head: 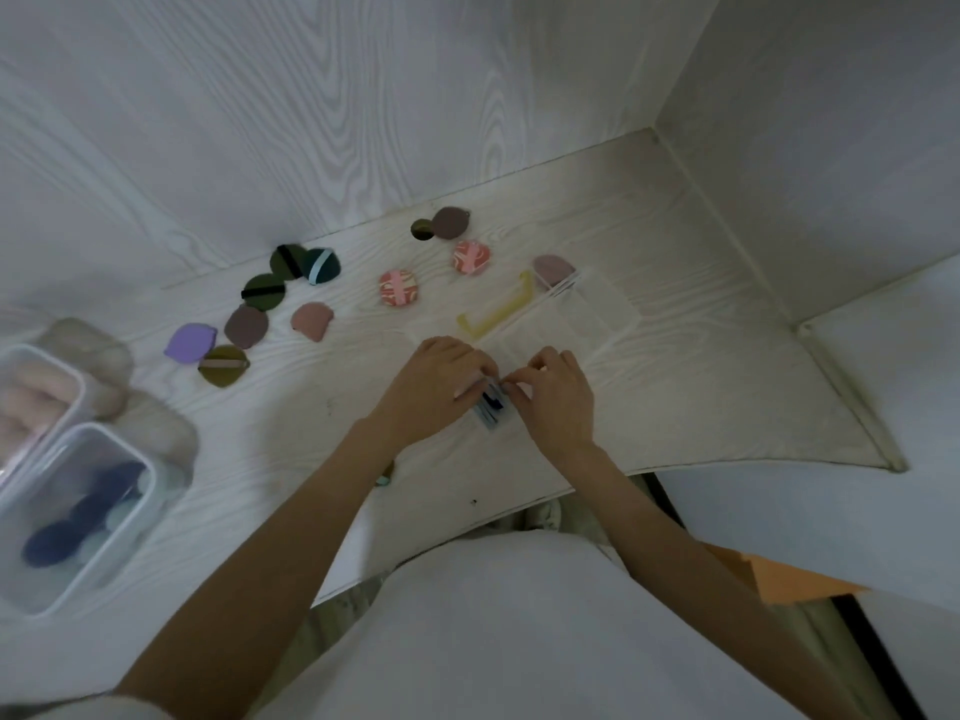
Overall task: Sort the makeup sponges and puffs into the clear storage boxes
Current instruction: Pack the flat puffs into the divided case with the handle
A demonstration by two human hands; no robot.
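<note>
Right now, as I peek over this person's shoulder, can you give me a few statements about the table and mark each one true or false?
1. Both hands, left hand and right hand, meet on one small clear packet with dark blue inside. True.
2. The purple puff lies inside a storage box. False: it lies loose on the table.
3. The nearer clear box at the left holds dark blue puffs. True.
4. Two pink patterned puffs, one and another, lie on the table. True.
5. The yellow handle is in the right hand. False: it lies on the table beyond the hands.
</note>
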